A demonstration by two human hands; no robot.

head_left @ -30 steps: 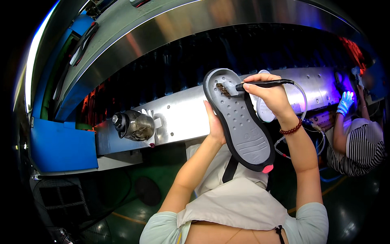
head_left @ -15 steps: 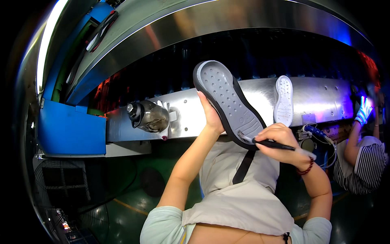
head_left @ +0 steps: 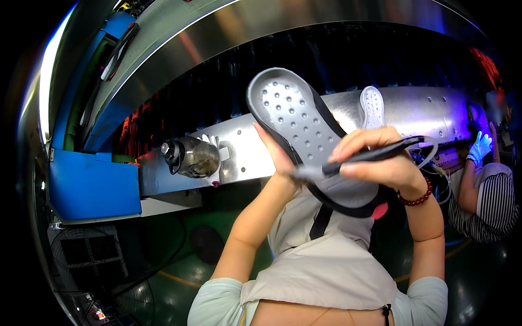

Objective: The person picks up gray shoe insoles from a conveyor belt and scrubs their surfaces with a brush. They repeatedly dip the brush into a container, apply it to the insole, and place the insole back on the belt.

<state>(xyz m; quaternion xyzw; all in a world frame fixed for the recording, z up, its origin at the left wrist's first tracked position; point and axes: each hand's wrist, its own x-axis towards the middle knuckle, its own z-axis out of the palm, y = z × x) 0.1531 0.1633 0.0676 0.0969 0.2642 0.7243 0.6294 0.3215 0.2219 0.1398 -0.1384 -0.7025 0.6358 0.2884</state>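
Observation:
A grey shoe sole (head_left: 296,117) with a black sidewall and a dimpled inner face is held tilted in front of me. My left hand (head_left: 276,155) grips its left edge, thumb along the sidewall. My right hand (head_left: 383,163) is closed around a black-handled brush (head_left: 372,154) with a thin clear tube at its rear end. The brush's pale tip is smeared by motion and lies over the left edge of the sole, close to my left hand. Whether it touches the sole I cannot tell. A pink patch shows at the sole's lower right end.
A white sole (head_left: 373,106) lies on the metal bench (head_left: 247,144). To the left stands a dark-lidded bottle (head_left: 193,156) beside a white glove (head_left: 216,176). Behind the bench runs a dark conveyor bed. At the right, a co-worker's gloved hand (head_left: 479,146) glows blue.
The brush has moved from the sole's lower end to its left edge. The sole has come nearer, its lower end shifting right and showing a pink patch.

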